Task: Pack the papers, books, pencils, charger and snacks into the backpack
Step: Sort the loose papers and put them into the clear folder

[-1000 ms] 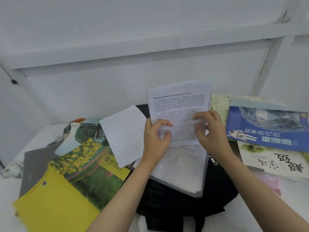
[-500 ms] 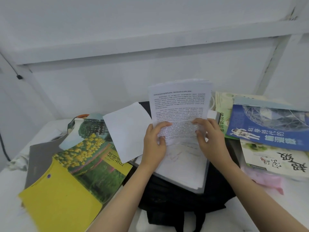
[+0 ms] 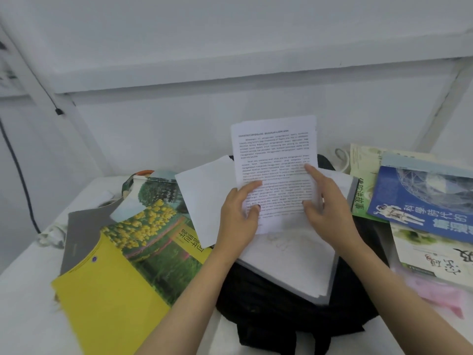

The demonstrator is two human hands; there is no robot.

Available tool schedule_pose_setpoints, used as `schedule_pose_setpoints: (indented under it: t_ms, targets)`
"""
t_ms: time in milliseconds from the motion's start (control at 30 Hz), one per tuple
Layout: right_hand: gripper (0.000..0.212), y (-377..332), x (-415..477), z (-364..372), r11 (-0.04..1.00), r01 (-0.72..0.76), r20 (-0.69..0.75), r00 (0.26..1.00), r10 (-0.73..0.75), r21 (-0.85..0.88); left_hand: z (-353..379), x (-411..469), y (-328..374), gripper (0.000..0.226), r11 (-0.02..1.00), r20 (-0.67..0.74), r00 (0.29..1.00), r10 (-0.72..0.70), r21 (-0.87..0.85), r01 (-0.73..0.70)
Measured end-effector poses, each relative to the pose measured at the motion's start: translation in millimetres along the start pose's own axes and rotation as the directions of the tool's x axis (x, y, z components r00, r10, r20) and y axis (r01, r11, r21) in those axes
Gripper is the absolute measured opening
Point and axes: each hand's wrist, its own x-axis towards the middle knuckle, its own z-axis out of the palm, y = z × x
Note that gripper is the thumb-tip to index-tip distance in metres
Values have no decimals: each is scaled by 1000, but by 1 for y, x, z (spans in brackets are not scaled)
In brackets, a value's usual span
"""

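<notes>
A printed sheet (image 3: 275, 155) stands tilted up over a stack of white papers (image 3: 294, 260) that lies on the black backpack (image 3: 276, 319). My left hand (image 3: 239, 219) pinches the sheet's lower left edge between thumb and fingers. My right hand (image 3: 326, 211) holds its right side, index finger stretched over the text. A blank white sheet (image 3: 204, 198) lies left of them. A book with yellow flowers (image 3: 156, 242) and a yellow folder (image 3: 107, 298) lie at the left. A blue book (image 3: 425, 201) tops a pile of books at the right.
A grey folder (image 3: 82, 231) lies under the yellow one. A pink packet (image 3: 440, 295) sits at the right below a white book (image 3: 440, 257). A white cable (image 3: 341, 156) lies behind the backpack. The white wall stands close behind the table; a black cord (image 3: 18, 175) hangs at the left.
Both hands have slid lower along the printed sheet. My right index finger is now stretched out across the text. The view has shifted slightly to the right.
</notes>
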Motion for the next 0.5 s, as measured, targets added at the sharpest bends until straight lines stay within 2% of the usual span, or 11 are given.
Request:
schedule_pose_setpoints:
  t_ms: [200, 400, 500]
  targets:
    - [70, -28, 34, 29, 997, 75, 132, 988, -77, 23, -41, 0, 3, 46, 990, -137, 988, -70, 111, 85]
    - [71, -42, 41, 71, 998, 37, 348, 937, -16, -53, -69, -11, -13, 51, 895, -212, 947, -240, 330, 301]
    - [71, -42, 39, 84, 997, -20, 405, 913, 46, -69, -73, -16, -20, 54, 847, -239, 934, -267, 405, 345]
